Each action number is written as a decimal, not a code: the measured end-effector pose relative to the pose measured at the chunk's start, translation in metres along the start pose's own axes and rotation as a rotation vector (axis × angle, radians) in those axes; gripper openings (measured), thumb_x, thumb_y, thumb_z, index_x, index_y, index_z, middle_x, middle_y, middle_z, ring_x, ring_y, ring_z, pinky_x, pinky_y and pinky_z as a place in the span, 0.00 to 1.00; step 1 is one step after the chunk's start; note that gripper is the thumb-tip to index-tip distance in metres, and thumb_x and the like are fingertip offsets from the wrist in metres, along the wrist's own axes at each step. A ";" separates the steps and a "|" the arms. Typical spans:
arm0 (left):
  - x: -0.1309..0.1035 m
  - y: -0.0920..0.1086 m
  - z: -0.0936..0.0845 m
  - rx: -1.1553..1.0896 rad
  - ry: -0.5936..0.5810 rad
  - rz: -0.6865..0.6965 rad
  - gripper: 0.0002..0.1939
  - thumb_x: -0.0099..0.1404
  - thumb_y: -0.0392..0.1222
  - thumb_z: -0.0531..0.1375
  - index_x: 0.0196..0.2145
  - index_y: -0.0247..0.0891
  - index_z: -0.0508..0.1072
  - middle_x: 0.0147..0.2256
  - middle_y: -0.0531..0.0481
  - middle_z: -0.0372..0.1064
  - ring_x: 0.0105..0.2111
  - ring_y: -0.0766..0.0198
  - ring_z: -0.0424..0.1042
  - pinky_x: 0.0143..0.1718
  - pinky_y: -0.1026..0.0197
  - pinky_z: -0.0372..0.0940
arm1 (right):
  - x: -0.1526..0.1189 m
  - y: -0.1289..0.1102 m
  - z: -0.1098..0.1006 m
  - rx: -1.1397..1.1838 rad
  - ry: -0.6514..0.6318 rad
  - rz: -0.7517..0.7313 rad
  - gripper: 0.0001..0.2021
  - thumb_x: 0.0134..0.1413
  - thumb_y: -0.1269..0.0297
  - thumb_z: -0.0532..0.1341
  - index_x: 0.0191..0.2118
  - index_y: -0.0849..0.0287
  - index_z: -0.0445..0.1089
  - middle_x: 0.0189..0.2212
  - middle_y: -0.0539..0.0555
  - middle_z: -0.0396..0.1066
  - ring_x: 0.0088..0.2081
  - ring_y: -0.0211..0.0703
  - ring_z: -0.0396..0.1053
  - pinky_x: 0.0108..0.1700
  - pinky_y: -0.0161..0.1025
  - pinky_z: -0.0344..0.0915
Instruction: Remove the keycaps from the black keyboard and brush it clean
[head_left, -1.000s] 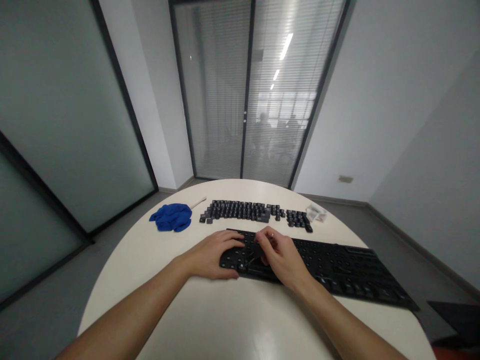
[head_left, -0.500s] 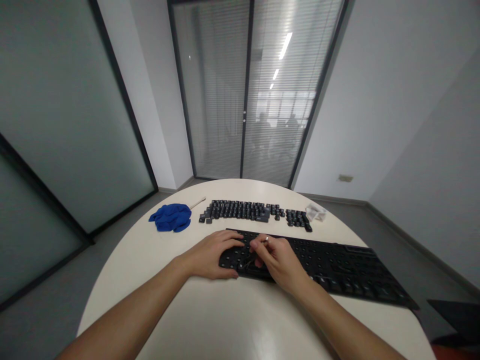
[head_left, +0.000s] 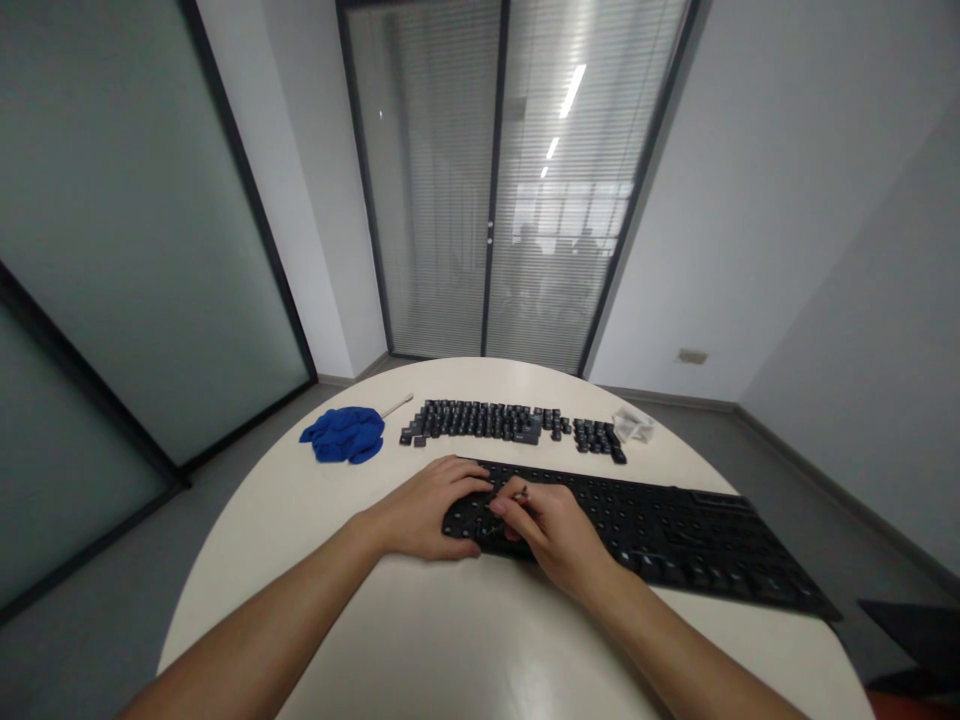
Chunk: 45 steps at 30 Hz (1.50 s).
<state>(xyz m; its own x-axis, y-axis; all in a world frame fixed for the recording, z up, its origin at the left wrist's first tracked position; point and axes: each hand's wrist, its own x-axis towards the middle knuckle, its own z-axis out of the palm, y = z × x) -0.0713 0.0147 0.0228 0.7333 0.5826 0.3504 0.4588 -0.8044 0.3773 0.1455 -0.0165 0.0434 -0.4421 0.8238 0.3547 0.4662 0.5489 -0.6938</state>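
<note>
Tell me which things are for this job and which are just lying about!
For this, probably:
long black plastic keyboard, left hand on it
rows of loose black plastic keycaps

Just lying about, it seems:
crumpled blue cloth
thin whitish stick
whitish see-through object

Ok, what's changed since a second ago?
The bare right hand moved slightly left and nearer, over the long black keyboard; whether it holds anything is unclear. Unchanged: bare left hand at the keyboard's left end, loose dark keycaps, crumpled blue cloth.
</note>
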 end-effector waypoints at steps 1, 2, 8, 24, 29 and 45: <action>0.001 0.002 0.000 -0.008 0.002 0.006 0.36 0.50 0.48 0.70 0.56 0.43 0.67 0.57 0.42 0.63 0.58 0.48 0.61 0.61 0.46 0.55 | 0.000 0.000 0.002 -0.010 -0.001 -0.007 0.13 0.64 0.58 0.57 0.30 0.55 0.72 0.23 0.49 0.73 0.25 0.41 0.70 0.31 0.34 0.59; 0.002 0.003 0.000 -0.019 0.002 0.008 0.34 0.50 0.48 0.70 0.55 0.42 0.68 0.56 0.42 0.64 0.57 0.48 0.61 0.61 0.47 0.55 | 0.000 0.000 0.004 -0.020 -0.002 -0.017 0.12 0.64 0.58 0.57 0.31 0.55 0.72 0.24 0.49 0.74 0.26 0.41 0.70 0.32 0.34 0.59; 0.005 0.010 0.000 -0.100 0.003 0.016 0.27 0.52 0.43 0.69 0.49 0.42 0.69 0.55 0.43 0.63 0.57 0.49 0.60 0.60 0.48 0.57 | 0.001 0.003 0.009 -0.131 0.004 -0.087 0.12 0.65 0.59 0.55 0.33 0.55 0.72 0.29 0.51 0.75 0.30 0.42 0.72 0.34 0.35 0.60; 0.007 0.013 0.005 -0.053 -0.020 0.035 0.26 0.53 0.41 0.68 0.50 0.44 0.69 0.53 0.46 0.65 0.54 0.51 0.62 0.59 0.48 0.57 | 0.002 0.002 0.012 -0.534 0.082 -0.163 0.25 0.69 0.50 0.47 0.32 0.59 0.74 0.24 0.54 0.77 0.26 0.42 0.74 0.28 0.34 0.58; 0.007 0.013 0.007 -0.051 -0.002 0.053 0.26 0.53 0.41 0.68 0.50 0.43 0.67 0.51 0.46 0.67 0.53 0.52 0.64 0.59 0.49 0.56 | 0.005 -0.006 0.019 -0.576 0.063 -0.181 0.24 0.69 0.51 0.48 0.32 0.60 0.74 0.27 0.55 0.78 0.28 0.42 0.75 0.30 0.34 0.58; 0.007 0.016 0.007 -0.054 0.025 0.011 0.21 0.53 0.39 0.65 0.45 0.41 0.68 0.47 0.45 0.67 0.50 0.51 0.65 0.56 0.49 0.60 | 0.016 -0.009 0.021 -0.496 0.102 -0.009 0.26 0.69 0.51 0.48 0.28 0.58 0.75 0.27 0.56 0.78 0.28 0.44 0.75 0.30 0.35 0.55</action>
<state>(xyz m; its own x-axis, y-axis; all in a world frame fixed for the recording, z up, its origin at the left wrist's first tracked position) -0.0554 0.0050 0.0252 0.7254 0.5768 0.3756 0.4221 -0.8038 0.4191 0.1181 -0.0111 0.0420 -0.3823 0.8147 0.4360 0.7815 0.5368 -0.3179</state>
